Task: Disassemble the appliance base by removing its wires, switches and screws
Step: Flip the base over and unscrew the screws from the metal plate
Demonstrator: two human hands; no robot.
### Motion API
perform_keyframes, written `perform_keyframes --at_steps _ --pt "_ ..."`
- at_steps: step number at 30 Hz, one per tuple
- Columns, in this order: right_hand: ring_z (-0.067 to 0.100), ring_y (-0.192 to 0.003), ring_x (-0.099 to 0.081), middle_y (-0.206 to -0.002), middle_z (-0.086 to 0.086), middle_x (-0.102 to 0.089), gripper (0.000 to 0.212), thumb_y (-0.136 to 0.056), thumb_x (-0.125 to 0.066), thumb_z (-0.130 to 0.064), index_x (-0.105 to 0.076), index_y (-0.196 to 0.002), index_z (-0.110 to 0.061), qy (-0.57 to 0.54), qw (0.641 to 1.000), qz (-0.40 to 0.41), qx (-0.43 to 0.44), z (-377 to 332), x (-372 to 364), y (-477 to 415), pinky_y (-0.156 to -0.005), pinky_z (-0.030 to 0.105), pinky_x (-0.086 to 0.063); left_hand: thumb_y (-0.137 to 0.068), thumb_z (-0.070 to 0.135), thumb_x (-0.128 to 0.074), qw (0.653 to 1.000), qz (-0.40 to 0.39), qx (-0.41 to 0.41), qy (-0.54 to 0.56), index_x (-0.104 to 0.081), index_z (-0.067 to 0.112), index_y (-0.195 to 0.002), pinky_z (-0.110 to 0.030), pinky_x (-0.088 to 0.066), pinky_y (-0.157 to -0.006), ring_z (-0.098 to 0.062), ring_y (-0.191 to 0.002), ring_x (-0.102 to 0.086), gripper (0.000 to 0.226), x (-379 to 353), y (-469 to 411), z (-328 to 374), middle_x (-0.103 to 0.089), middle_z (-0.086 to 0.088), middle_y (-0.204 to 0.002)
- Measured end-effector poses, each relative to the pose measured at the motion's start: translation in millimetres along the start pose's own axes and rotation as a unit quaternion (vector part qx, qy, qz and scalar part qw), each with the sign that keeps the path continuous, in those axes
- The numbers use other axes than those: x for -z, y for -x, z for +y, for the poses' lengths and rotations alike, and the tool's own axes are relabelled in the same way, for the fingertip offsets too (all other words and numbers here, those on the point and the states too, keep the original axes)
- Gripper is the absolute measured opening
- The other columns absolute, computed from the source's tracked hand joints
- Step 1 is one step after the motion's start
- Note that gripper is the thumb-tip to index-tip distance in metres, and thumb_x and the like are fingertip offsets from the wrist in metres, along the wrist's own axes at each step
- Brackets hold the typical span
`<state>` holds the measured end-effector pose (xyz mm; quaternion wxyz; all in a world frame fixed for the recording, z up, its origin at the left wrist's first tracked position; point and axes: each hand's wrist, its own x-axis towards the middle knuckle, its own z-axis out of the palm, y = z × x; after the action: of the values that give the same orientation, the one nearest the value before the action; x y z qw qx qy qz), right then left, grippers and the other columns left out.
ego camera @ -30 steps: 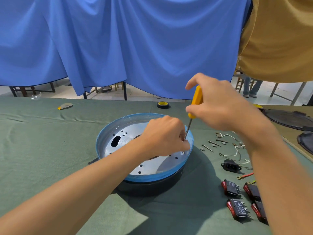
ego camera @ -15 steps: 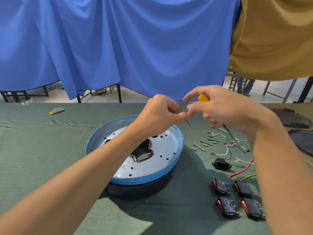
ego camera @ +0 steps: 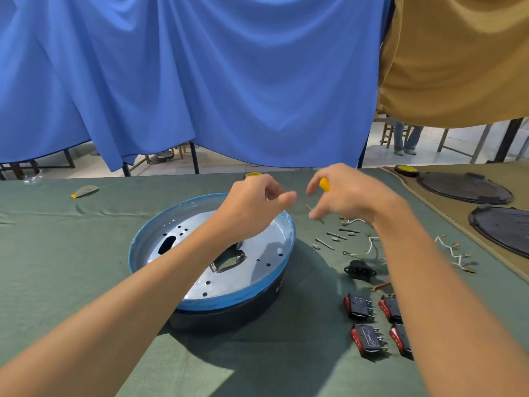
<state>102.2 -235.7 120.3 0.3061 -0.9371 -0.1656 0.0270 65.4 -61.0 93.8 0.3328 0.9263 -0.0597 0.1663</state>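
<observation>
— Blue curtain point(ego camera: 229, 81) behind, green-clothed counter point(ego camera: 57, 253) in front. Where's the appliance base point(ego camera: 243, 290)?
— Middle of the counter, blue rim up.
— And the hands?
— Raised over its far rim, apart. Fingers of the left hand point(ego camera: 254, 207) are loosely curled, with nothing seen in them. My right hand point(ego camera: 349, 199) grips a yellow-handled screwdriver point(ego camera: 325, 184). Four switches point(ego camera: 359, 306) lie right of the base, loose screws point(ego camera: 325, 243) beyond them.

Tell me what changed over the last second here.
Both hands lifted off the appliance base: the left hand came off its rim and hovers above it, the right hand carried the yellow screwdriver away from the rim toward the loose screws, still gripping it. Base, switches and wires stayed put.
</observation>
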Motion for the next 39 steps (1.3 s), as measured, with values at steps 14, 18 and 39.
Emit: perform_keyframes --at_steps 14,18,39 --pt "0.028 -0.101 -0.063 -0.114 0.011 -0.067 0.050 -0.075 -0.083 -0.020 -0.064 -0.119 -0.007 0.185 0.975 -0.093 -0.079 19 -55 -16 -0.081 0.036 -0.053 -0.090 0.043 -0.056 0.909 -0.314 -0.083 -0.260 -0.051 0.021 -0.068 -0.024 -0.038 -0.057 -0.017 -0.067 -0.053 0.032 10 36 10 -0.058 0.001 -0.068" --pt "0.024 -0.088 -0.066 -0.098 0.010 -0.072 0.039 -0.081 -0.078 -0.025 -0.066 -0.113 -0.007 0.148 0.979 -0.105 -0.092 22 -48 -17 -0.069 0.034 -0.055 -0.091 0.030 -0.050 0.910 -0.220 -0.137 -0.325 -0.041 0.021 -0.066 -0.028 -0.031 -0.053 -0.023 -0.073 -0.051 0.029 15 36 16 -0.050 0.000 -0.070" --pt "0.005 -0.031 -0.025 -0.044 0.009 -0.058 0.016 -0.095 -0.050 -0.012 -0.056 -0.097 0.003 -0.479 0.861 0.051 -0.163 29 -40 -30 -0.030 0.015 -0.018 -0.096 0.040 -0.049 0.877 0.027 -0.216 -0.429 -0.059 0.025 -0.109 -0.031 -0.033 -0.062 -0.017 -0.103 -0.051 0.022 -17 -18 -10 -0.056 0.008 -0.103"
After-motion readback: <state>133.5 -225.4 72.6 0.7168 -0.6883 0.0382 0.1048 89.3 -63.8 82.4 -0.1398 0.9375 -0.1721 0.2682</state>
